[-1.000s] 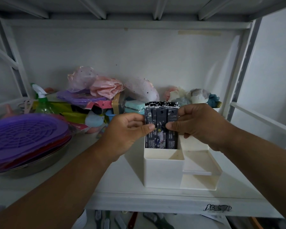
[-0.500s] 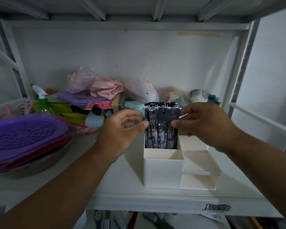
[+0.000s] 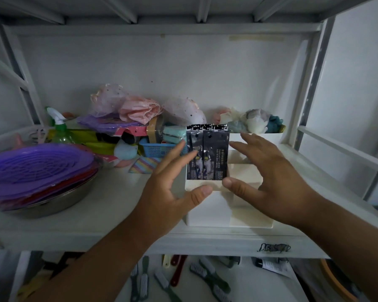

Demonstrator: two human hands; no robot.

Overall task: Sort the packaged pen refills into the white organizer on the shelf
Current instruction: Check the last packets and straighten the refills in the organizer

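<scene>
Pen refill packs (image 3: 207,155): upright in tall left compartment of white organizer (image 3: 207,210) on shelf (image 3: 109,205); sorting looks done. Left hand (image 3: 172,192), right hand (image 3: 268,182): fingers spread, grasping nothing, flanking packs. Left: purple lids (image 3: 37,168), spray bottle (image 3: 59,129); nothing obstructs

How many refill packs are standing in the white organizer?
2 can be told apart: the left pack and the right pack, upright side by side in the organizer's tall left compartment. More may be hidden behind.
</scene>
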